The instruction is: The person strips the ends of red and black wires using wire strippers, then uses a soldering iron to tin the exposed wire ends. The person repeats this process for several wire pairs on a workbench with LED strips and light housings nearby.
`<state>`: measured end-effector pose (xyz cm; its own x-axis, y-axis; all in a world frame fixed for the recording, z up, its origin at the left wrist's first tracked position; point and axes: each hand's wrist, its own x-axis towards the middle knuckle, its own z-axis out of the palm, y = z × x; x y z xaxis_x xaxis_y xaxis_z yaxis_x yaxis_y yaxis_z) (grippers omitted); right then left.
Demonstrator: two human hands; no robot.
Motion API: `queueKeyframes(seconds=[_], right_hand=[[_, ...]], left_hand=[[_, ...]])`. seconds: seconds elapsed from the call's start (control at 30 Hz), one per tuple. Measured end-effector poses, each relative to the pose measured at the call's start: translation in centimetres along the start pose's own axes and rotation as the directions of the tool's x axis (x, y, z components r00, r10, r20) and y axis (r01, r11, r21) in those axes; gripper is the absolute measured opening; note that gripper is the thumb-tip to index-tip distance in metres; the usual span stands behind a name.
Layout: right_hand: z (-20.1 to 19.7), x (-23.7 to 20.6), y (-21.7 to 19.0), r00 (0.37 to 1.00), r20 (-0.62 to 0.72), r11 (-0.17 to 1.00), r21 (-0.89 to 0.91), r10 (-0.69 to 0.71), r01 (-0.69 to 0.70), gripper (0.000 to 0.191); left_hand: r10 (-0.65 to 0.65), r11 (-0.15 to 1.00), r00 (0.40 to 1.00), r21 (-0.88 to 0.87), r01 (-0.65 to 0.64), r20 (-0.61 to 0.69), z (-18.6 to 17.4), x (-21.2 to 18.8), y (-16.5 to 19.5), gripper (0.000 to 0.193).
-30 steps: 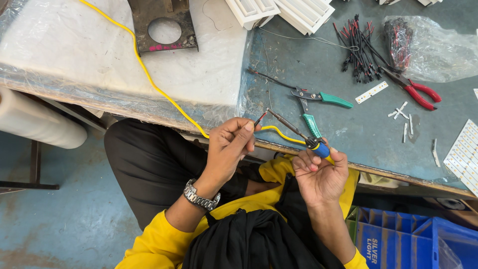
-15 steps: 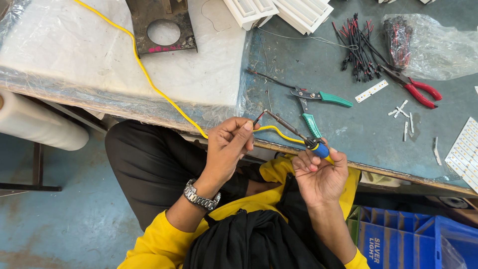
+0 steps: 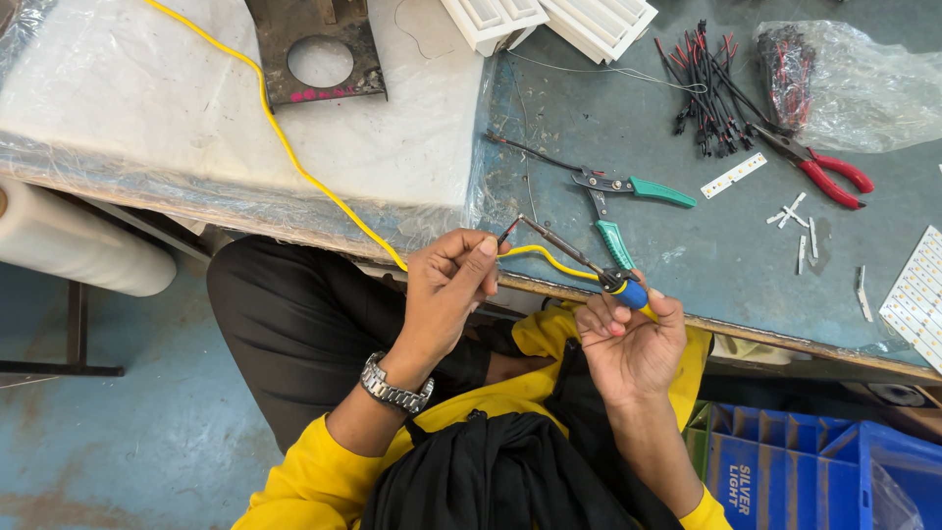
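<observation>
My left hand (image 3: 446,285), with a metal watch on its wrist, pinches a thin wire (image 3: 507,231) with a red and black end just over the table's front edge. My right hand (image 3: 633,339) grips the blue handle of a soldering iron (image 3: 564,245). The iron's metal tip points left and meets the wire end at my left fingertips. A yellow cord (image 3: 285,147) runs from the iron across the white sheet to the far left corner.
On the grey-blue table (image 3: 706,265) lie green-handled cutters (image 3: 638,191), red pliers (image 3: 829,177), a bundle of red and black wires (image 3: 706,83), a plastic bag (image 3: 863,79), white light strips (image 3: 917,294) and a rusty plate with a hole (image 3: 319,59). A blue crate (image 3: 785,471) stands below right.
</observation>
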<state>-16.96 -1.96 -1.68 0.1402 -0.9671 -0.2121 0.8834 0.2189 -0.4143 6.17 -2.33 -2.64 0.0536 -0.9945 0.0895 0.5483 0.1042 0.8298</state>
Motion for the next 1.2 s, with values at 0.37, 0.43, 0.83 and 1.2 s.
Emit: queueKeyframes(seconds=[0.37, 0.43, 0.83, 1.2], right_hand=[[0.1, 0.0, 0.0, 1.0, -0.017, 1.0, -0.004, -0.006, 0.006, 0.024], [0.0, 0.0, 0.0, 1.0, -0.012, 1.0, -0.005, -0.004, 0.004, 0.024], [0.3, 0.0, -0.2, 1.0, 0.006, 1.0, -0.004, -0.016, 0.016, 0.024], [3.9, 4.1, -2.3, 0.901, 0.366, 0.874, -0.329, -0.232, 0.359, 0.026]], left_hand=[[-0.006, 1.0, 1.0, -0.002, 0.006, -0.003, -0.2, 0.0, -0.2, 0.026], [-0.011, 1.0, 1.0, -0.012, 0.011, -0.003, -0.2, 0.0, -0.2, 0.025], [-0.011, 0.999, 0.999, -0.031, 0.012, 0.031, -0.5, -0.7, 0.2, 0.025], [-0.039, 0.976, 0.999, -0.214, 0.037, -0.005, -1.8, -0.8, 1.1, 0.024]])
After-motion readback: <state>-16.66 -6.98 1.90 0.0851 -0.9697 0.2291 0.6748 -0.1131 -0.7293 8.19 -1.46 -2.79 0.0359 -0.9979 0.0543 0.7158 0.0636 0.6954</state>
